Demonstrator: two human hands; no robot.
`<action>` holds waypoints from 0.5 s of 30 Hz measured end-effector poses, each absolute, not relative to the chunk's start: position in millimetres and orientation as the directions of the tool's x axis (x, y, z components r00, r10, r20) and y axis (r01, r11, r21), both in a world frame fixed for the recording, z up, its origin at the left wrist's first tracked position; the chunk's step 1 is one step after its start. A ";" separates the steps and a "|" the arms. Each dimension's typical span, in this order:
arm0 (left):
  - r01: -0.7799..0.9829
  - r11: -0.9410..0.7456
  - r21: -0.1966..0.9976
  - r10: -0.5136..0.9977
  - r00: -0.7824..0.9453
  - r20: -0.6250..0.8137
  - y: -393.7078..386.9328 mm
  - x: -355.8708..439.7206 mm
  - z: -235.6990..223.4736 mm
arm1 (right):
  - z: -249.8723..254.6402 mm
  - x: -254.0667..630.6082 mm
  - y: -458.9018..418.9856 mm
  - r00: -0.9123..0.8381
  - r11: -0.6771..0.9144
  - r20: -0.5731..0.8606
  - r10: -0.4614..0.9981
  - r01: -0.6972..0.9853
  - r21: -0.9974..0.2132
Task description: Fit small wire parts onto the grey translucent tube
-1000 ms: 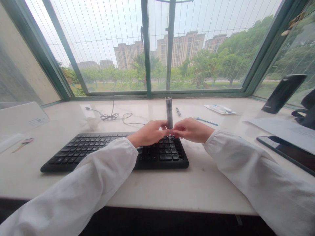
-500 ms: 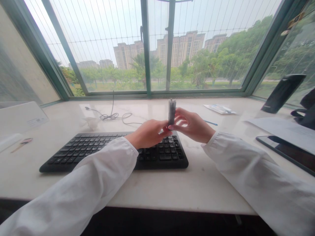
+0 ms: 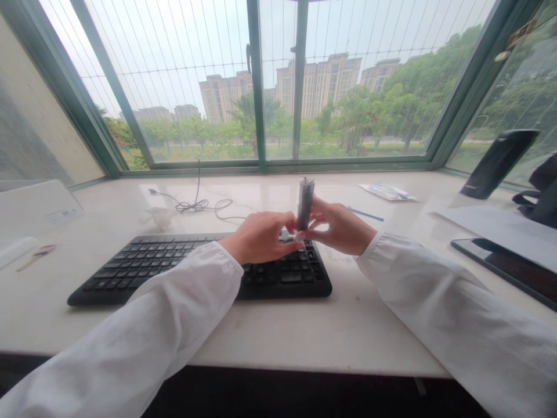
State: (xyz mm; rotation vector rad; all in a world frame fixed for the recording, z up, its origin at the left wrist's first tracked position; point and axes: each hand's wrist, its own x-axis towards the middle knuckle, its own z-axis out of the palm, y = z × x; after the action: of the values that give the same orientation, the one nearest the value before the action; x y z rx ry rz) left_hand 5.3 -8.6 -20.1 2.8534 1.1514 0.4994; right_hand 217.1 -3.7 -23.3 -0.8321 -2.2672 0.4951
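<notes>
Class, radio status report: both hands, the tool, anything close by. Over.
Right hand gripping tool, near upright. Left hand at its base, grip unclear. Keyboard beneath left hand; blue stick behind right.

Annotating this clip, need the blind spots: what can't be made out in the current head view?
All in the head view:
- Lower end of the dark gray upright stick: hidden by fingers of the right hand.
- What the left hand pinches, if anything: fingertips blurred.
- Some keyboard keys: covered by left hand and left sleeve.
- Phone: cut off by right edge.
- Label print: too small, blurred.
</notes>
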 end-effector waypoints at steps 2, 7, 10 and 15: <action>0.627 -0.754 0.196 0.657 0.718 0.230 -12.2 3.6 -19.9 | -27.7 217.3 -2.2 -0.604 0.708 0.410 0.684 0.414 -0.572; 0.601 -0.758 0.252 0.638 0.765 0.092 -20.6 1.4 -23.9 | -39.5 217.9 1.1 -0.624 0.716 0.406 0.667 0.388 -0.580; 0.617 -0.759 0.207 0.644 0.758 0.100 -22.5 0.9 -28.3 | -45.0 218.0 0.6 -0.600 0.712 0.432 0.673 0.368 -0.598; 0.624 -0.761 0.178 0.646 0.752 0.126 -24.1 0.3 -32.6 | -50.3 218.1 -4.3 -0.599 0.729 0.458 0.657 0.350 -0.588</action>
State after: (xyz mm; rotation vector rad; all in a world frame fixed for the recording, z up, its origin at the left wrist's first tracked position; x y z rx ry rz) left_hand 0.3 -24.1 -32.6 2.8235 1.0278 0.2731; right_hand 218.1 -4.3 -50.3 -0.7570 -2.2519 0.5865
